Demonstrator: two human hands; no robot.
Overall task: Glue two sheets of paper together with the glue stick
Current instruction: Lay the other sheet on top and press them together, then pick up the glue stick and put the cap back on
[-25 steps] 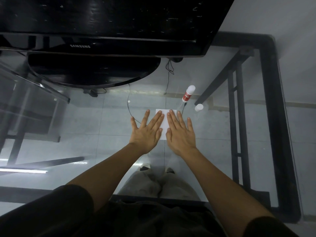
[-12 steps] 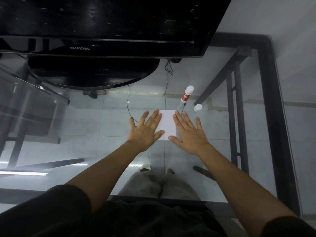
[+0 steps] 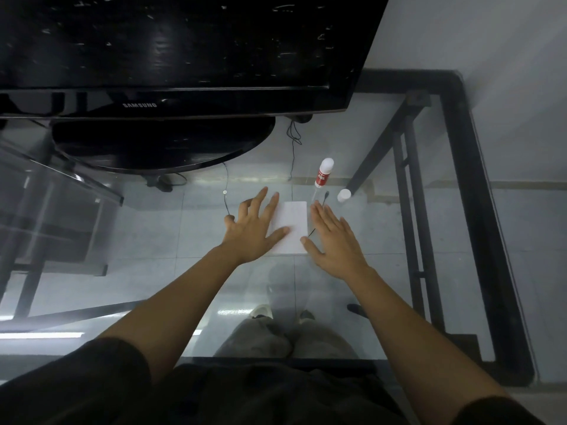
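A small white sheet of paper (image 3: 293, 223) lies flat on the glass table in front of me; whether a second sheet lies under it I cannot tell. My left hand (image 3: 253, 230) rests flat with spread fingers on the paper's left part, its thumb across the sheet. My right hand (image 3: 333, 240) lies flat on the glass just right of the paper, thumb at its lower right corner. A red and white glue stick (image 3: 323, 173) stands upright behind the paper, with its white cap (image 3: 344, 195) off beside it.
A black Samsung monitor (image 3: 171, 56) on a wide oval base (image 3: 159, 145) fills the back of the glass table (image 3: 383, 271). Thin black cables (image 3: 293, 148) run from it toward the paper. The table's black frame (image 3: 478, 210) runs along the right edge. My legs and shoes show through the glass.
Both hands have slid apart from the paper's middle: the left toward the left edge, the right off the sheet to its right. More of the paper shows.
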